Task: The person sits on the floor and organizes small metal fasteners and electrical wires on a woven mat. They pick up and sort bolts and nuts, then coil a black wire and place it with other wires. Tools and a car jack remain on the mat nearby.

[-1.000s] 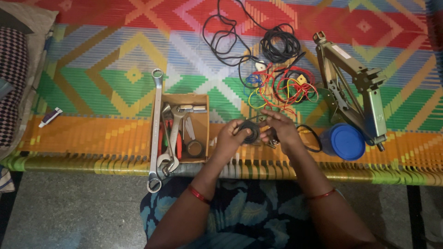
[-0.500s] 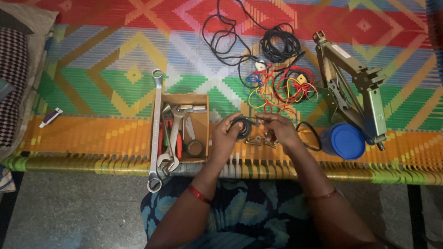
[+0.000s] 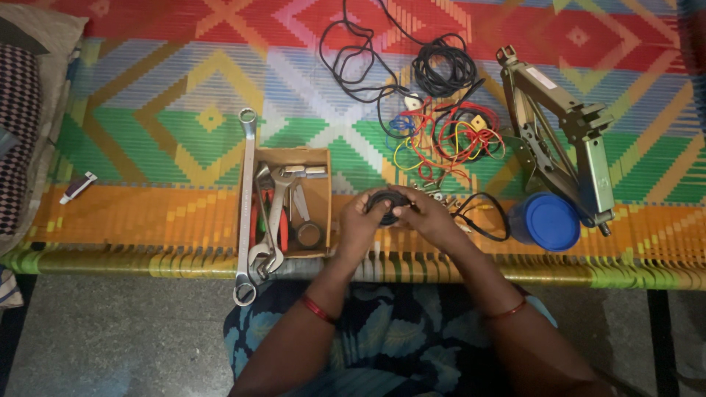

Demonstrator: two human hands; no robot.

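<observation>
Both hands meet over the front edge of a bright woven mat [image 3: 147, 213]. My left hand [image 3: 358, 224] and my right hand [image 3: 426, 218] together grip a small black ring-shaped object [image 3: 384, 204], likely a roll of tape, held between the fingers. Its underside is hidden by my fingers. A tangle of red, yellow and blue wires [image 3: 441, 140] lies just beyond my hands. To the left, close to my left hand, sits a small cardboard box [image 3: 318, 191] holding wrenches and pliers.
A long silver spanner [image 3: 245, 202] lies beside the box. Black cables [image 3: 441, 70] coil at the back. A green scissor jack [image 3: 562, 140] and a blue round lid [image 3: 551, 220] are at the right. A small white pen-like item [image 3: 77, 187] rests far left near a cushion [image 3: 26, 125].
Both hands have drawn together around the black ring and shifted slightly left and up; the small metal part that my right hand touched is no longer under it.
</observation>
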